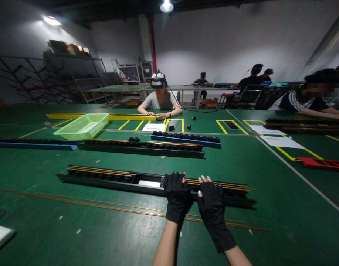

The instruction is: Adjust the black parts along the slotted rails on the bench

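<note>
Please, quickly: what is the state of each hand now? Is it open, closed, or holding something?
Left hand: on the brass rods in the black fixture; cannot tell if gripping.
Right hand: also on the rods; cannot tell if gripping.

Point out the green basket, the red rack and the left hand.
green basket (83,135), head view, front wall
red rack (323,164), head view, top face
left hand (177,195), head view, back of the black glove

We see a green plastic basket (81,126) left of centre, a co-worker (159,101) beyond it, metal shelving (75,78) upper left.
</note>
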{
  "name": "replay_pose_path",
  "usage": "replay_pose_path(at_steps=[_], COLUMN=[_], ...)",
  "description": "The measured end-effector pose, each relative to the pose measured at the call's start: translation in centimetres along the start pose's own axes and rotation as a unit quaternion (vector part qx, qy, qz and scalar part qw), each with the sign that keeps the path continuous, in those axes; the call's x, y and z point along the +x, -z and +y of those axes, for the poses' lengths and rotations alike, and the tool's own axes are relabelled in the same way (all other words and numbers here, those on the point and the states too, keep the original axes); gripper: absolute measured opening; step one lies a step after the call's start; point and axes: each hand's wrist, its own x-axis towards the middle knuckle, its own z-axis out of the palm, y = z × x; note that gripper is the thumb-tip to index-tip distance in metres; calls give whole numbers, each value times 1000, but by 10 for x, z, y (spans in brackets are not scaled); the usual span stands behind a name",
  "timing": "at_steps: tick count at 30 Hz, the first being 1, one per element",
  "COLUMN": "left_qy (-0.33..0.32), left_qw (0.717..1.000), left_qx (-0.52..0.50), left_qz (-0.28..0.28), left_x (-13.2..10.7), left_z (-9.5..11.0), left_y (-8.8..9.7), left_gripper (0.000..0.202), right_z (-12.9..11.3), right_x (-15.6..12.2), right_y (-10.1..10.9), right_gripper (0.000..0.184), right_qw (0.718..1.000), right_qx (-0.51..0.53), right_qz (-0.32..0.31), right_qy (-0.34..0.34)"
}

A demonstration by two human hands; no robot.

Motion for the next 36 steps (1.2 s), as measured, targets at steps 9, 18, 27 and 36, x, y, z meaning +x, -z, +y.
replay_pose_path(at_steps=[9, 18, 27, 36], left_qy=[1, 2, 6, 4], left_qw=[1000, 1000, 1000, 1000], left_qx=[-5, -3, -10, -10], left_qz=[12, 6, 11, 4], left_x=[1, 1, 0, 1], left_z=[1, 0, 0, 1], left_y=[1, 1, -1, 1], left_gripper=[26, 26, 27, 27], right_z=[0, -1, -1, 0], right_x=[0, 2, 3, 0], right_y=[0, 3, 2, 0], right_gripper=[50, 49, 48, 49], right_qw=[1000, 1000, 1000, 1000], right_qx=[2, 3, 3, 4], right_qz=[6, -1, 5, 7], right_qy=[1, -2, -1, -2])
